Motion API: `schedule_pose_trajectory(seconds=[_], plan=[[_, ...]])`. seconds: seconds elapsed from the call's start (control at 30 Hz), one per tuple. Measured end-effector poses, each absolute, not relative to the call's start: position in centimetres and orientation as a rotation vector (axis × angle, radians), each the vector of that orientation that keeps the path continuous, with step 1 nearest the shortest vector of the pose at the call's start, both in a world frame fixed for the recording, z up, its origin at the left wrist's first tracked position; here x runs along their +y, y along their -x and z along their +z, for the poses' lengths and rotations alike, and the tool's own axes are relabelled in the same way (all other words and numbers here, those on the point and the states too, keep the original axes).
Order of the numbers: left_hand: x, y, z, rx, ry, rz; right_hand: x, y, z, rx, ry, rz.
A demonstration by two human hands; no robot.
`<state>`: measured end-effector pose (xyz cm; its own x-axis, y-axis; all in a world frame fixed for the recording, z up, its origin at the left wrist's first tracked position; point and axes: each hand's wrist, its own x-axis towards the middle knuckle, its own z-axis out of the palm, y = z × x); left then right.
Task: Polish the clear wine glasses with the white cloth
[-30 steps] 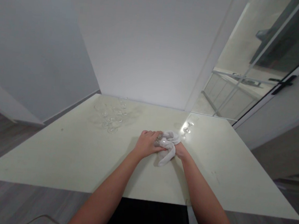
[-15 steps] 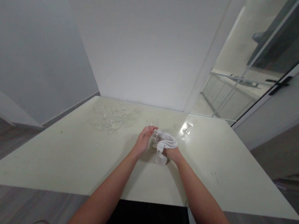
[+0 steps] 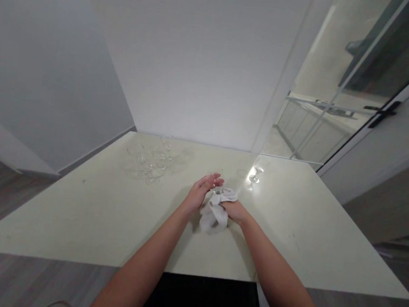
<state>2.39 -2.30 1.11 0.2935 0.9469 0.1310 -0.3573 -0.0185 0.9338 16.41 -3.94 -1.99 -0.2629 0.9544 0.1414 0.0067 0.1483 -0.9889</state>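
Over the middle of a pale cream table [image 3: 77, 219], my left hand [image 3: 201, 191] is cupped round a clear stemmed glass [image 3: 216, 188], of which only a bit of rim shows between the fingers. My right hand [image 3: 233, 209] grips a white cloth [image 3: 213, 214] pressed against the glass; the cloth hangs down below both hands. Most of the glass is hidden by the cloth and my fingers.
A cluster of several clear glasses [image 3: 150, 160] stands at the table's far left. A single stemmed glass [image 3: 255, 176] stands at the far right near a glass door [image 3: 339, 89]. White walls close the back.
My hands turned the glass and shifted the cloth: it moved from on top of the hands to hanging beneath them. My left fingers now point more to the right.
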Motion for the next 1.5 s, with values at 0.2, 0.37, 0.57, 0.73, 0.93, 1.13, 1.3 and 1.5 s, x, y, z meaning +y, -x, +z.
schedule_pose_trajectory(seconds=[0.2, 0.37, 0.57, 0.73, 0.93, 1.13, 1.3, 1.5], plan=[[-2.1, -2.3, 0.9, 0.780, -1.191, 1.203, -3.3, -16.7, -2.3, -1.603, 1.048, 0.980], [-1.4, -2.7, 0.2, 0.931, -1.302, 1.339, -2.5, -17.0, -3.4, -1.693, 1.071, 0.889], [-1.4, -2.7, 0.2, 0.906, -1.286, 1.351, -2.7, -16.9, -3.1, -1.712, 1.043, 0.883], [-1.7, -2.4, 0.9, 0.773, -1.268, 1.239, -4.0, -16.5, -1.7, -1.531, 0.991, 1.213], [-2.2, -2.3, 1.2, 0.709, -1.215, 1.151, -4.6, -16.7, -1.8, -1.428, 1.002, 1.452], [-1.4, -2.5, 0.0, 0.941, -1.267, 1.263, -3.5, -15.7, -1.8, -1.585, 0.923, 1.142], [-1.6, -2.3, 0.5, 0.889, -1.179, 1.265, -3.8, -16.2, -1.8, -1.535, 1.037, 1.180], [-1.7, -2.2, 0.7, 0.951, -1.153, 1.179, -3.7, -16.5, -2.3, -1.556, 1.084, 1.150]])
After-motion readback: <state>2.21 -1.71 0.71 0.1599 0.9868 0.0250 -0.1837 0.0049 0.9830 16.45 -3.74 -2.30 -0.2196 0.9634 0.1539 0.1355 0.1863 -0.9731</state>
